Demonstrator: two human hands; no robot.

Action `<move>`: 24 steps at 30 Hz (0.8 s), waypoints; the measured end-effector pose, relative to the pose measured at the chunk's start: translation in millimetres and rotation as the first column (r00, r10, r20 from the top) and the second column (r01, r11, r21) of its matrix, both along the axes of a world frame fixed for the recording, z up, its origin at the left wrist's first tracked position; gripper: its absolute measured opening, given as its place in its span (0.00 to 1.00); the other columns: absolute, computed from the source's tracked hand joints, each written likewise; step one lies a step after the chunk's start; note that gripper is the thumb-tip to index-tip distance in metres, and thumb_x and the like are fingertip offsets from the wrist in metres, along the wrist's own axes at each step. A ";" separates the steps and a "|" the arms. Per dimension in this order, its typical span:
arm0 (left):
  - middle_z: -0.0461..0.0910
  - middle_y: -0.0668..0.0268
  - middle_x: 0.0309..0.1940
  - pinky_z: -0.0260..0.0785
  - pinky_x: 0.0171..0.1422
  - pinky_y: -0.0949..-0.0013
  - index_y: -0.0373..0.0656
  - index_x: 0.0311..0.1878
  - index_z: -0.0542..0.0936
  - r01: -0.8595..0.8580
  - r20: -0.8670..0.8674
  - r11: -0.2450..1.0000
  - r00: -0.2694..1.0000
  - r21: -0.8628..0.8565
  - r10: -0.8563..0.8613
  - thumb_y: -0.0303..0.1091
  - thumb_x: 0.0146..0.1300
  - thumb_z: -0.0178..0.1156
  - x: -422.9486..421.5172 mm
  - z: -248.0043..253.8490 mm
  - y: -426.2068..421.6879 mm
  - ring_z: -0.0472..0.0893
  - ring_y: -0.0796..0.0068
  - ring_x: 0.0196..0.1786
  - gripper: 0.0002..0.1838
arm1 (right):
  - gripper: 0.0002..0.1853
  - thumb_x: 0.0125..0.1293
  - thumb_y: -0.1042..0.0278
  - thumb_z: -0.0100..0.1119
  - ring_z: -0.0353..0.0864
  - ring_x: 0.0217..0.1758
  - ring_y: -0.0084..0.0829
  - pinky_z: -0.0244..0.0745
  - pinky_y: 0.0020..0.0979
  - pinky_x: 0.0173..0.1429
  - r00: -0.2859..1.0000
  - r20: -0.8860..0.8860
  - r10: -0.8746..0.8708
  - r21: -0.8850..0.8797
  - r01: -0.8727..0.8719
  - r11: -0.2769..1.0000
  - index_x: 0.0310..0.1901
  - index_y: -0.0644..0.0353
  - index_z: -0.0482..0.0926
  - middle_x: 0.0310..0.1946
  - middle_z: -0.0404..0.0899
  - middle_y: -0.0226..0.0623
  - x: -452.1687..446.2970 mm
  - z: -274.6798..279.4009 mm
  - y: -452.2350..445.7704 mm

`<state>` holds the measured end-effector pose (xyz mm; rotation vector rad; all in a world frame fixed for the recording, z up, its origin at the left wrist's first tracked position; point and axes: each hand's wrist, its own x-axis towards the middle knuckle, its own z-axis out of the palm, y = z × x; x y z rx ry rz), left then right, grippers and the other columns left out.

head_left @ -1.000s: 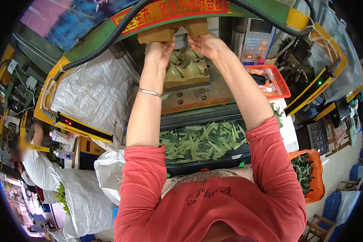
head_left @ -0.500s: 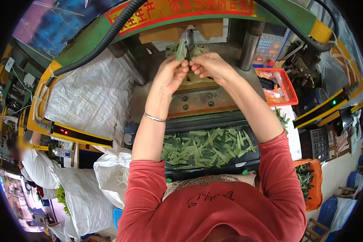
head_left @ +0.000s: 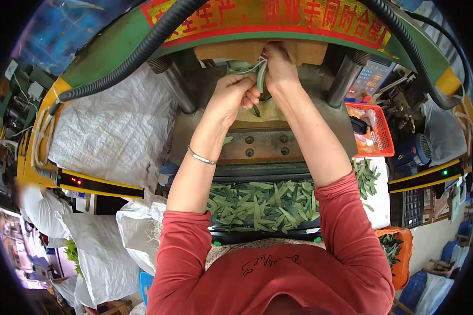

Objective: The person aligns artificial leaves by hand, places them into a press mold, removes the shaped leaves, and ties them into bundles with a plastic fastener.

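Observation:
My left hand (head_left: 236, 95) is closed, thumb against fingers, on a narrow green leaf (head_left: 261, 79) below the press's upper block (head_left: 310, 53). Close by, my right hand (head_left: 281, 71) reaches higher, its fingers curled at a thin whitish strand at the leaf's top. What exactly those fingertips grip is partly hidden. Behind and beneath both hands lies a tan lower mould (head_left: 270, 113) on the metal press bed (head_left: 263, 143). Many loose green leaves (head_left: 263, 205) fill a dark tray (head_left: 247, 235) between my forearms and body.
Steel columns (head_left: 176, 90) flank the press bed. A red basket (head_left: 386, 134) and control panel (head_left: 370, 79) stand right. Yellow-edged bars (head_left: 100, 184) project on both sides. White woven sacks (head_left: 108, 257) sit left, near another person (head_left: 42, 210). More leaves fill an orange container (head_left: 402, 268).
My right hand has moved up and further under the upper block. My left hand stays low, and the leaf now hangs between the hands. The view has shifted slightly.

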<state>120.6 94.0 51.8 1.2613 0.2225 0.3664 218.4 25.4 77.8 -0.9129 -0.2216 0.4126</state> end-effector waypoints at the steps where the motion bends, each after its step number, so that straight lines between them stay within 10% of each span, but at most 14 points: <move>1: 0.76 0.66 0.21 0.61 0.21 0.85 0.34 0.38 0.77 0.000 -0.030 1.000 1.000 0.015 0.001 0.26 0.63 0.50 -2.2 -1.5 -2.7 0.72 0.83 0.19 0.07 | 0.06 0.59 0.74 0.51 0.71 0.31 0.21 0.64 0.20 0.37 0.995 0.096 0.009 -0.008 -0.008 1.000 0.35 0.64 0.77 0.31 0.77 0.32 2.7 -5.0 -0.5; 12: 0.77 0.66 0.20 0.64 0.22 0.82 0.37 0.43 0.78 0.314 -0.267 0.934 0.927 0.169 -0.264 0.30 0.64 0.55 -169.5 -30.6 -101.4 0.75 0.80 0.19 0.08 | 0.02 0.63 0.74 0.52 0.69 0.31 0.21 0.65 0.22 0.36 0.723 0.617 0.310 -0.368 -0.083 0.926 0.36 0.60 0.73 0.28 0.74 0.30 -125.3 -68.1 -178.1; 19: 0.77 0.67 0.17 0.63 0.23 0.79 0.37 0.31 0.79 0.036 -0.553 0.889 0.794 0.457 0.252 0.36 0.61 0.60 -304.6 -131.7 -119.3 0.73 0.80 0.18 0.11 | 0.07 0.54 0.77 0.55 0.70 0.35 0.32 0.62 0.36 0.55 0.259 0.939 0.224 -0.326 0.478 0.816 0.35 0.59 0.71 0.36 0.76 0.33 -194.2 -191.5 -285.9; 24: 0.73 0.67 0.09 0.62 0.21 0.76 0.37 0.20 0.77 0.054 -0.658 0.824 0.632 0.564 0.409 0.43 0.56 0.64 -350.8 -187.6 -118.0 0.70 0.77 0.13 0.19 | 0.08 0.54 0.78 0.55 0.72 0.38 0.31 0.61 0.36 0.57 0.212 0.939 0.271 -0.343 0.653 0.675 0.36 0.58 0.70 0.39 0.77 0.32 -196.5 -227.2 -317.9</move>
